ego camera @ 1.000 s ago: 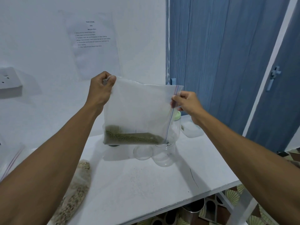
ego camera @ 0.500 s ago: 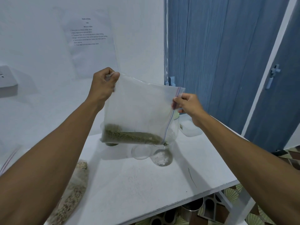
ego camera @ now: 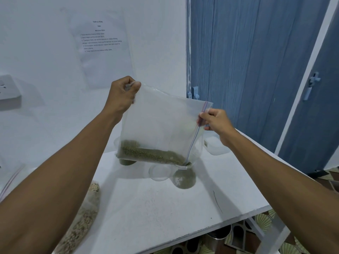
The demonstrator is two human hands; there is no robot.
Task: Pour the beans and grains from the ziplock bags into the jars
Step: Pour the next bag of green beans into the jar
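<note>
A clear ziplock bag [ego camera: 161, 125] with green beans along its lower edge hangs tilted over the white table [ego camera: 165, 208]. My left hand [ego camera: 122, 94] grips the bag's raised closed corner. My right hand [ego camera: 213, 120] pinches the zip edge lower down on the right. The bag's low corner sits at the mouth of a clear jar [ego camera: 184, 177], which holds green beans. A second jar with green beans [ego camera: 127, 161] stands behind the bag, mostly hidden.
A clear jar lid [ego camera: 159, 172] lies left of the jar being filled. A bag of pale grains [ego camera: 80, 217] lies at the table's left, under my left arm. A white plastic container [ego camera: 217, 147] stands at the back right. The blue door [ego camera: 247, 70] is behind.
My left hand has raised its corner, tilting the bag more steeply to the right. Beans have slid toward the low corner, and the jar under it now holds more beans.
</note>
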